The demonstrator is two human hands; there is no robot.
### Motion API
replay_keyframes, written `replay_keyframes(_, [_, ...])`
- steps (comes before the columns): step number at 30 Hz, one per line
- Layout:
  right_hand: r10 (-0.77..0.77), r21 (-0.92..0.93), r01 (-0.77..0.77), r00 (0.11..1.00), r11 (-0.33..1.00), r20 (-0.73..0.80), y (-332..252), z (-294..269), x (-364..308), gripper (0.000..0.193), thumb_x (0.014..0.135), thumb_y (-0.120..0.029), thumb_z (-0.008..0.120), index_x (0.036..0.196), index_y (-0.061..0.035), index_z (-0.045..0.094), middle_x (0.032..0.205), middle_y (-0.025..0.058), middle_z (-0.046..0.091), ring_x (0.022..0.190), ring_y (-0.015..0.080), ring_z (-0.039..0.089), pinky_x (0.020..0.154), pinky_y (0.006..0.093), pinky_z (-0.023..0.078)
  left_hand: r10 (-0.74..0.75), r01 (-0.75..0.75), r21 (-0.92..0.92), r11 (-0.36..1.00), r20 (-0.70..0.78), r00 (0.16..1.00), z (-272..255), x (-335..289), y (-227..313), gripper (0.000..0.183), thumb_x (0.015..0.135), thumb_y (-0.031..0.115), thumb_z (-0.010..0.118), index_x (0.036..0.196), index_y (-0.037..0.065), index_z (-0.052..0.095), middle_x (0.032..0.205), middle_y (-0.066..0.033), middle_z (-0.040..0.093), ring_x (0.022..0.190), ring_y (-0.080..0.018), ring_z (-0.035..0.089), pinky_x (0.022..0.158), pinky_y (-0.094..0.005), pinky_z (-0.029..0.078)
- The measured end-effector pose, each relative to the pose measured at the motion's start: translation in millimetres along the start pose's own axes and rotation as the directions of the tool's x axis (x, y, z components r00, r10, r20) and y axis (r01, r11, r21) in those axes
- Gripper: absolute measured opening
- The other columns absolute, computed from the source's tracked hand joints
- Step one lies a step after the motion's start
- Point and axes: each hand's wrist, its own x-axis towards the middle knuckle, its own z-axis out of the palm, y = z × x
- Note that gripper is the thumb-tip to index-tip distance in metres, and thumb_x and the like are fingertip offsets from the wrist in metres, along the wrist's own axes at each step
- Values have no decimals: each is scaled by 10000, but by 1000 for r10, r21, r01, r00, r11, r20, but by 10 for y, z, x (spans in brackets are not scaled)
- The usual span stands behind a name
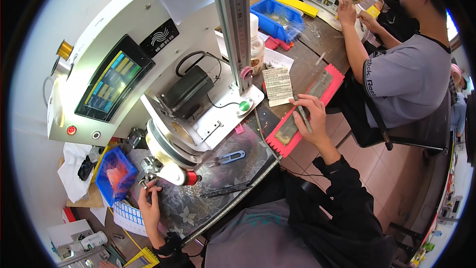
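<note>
My left hand (150,208) is at the front of the white bench machine (191,141), its fingertips closed on a small metal knob (143,183) below a silver clamp (150,165). Close by, a red cylinder (191,177) sticks out from the machine's round white head. My right hand (313,119) grips a slim grey rod (303,119), held at a slant above a red tray (277,146). Grey, worn slabs (320,85) lie along that tray, which rests at the table's right edge. A sheet of printed paper (277,86) lies just beyond my right fingers.
Blue-handled tweezers (233,157) and a black slim tool (225,190) lie on the dark patterned mat. Blue bins stand left (115,174) and far back (277,19). A metal column (235,30) rises mid-table. A co-worker (406,74) sits to the right at another machine.
</note>
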Motion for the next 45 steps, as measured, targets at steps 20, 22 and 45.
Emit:
replay_keyframes(20, [6,-282,30,992,959,127,-317,35,410,200,835,14,606,1006,-69,668,1176,95,629,1106,320,585,898,441,455,54,-53,19,998,-21,998,-10,-40,11,211,947,48,619,1139,-41,607,960,-132,759,948,-238,693,889,-341,496])
replay_keyframes(22, [-13,-261,45,992,964,124,-360,16,385,195,830,16,614,997,-69,668,1173,102,628,1101,320,585,899,440,456,28,-28,4,1000,32,999,-45,-62,76,313,916,18,620,1226,-20,596,1109,-143,709,1080,-254,647,925,-351,480])
replay_keyframes(45, [-321,-25,417,734,908,599,-1711,707,186,275,790,-279,793,962,-102,671,1002,73,546,937,273,536,754,411,393,486,-424,310,851,-157,860,-104,248,1170,264,784,-54,714,1024,55,726,1093,-56,712,1047,-281,651,861,-383,483])
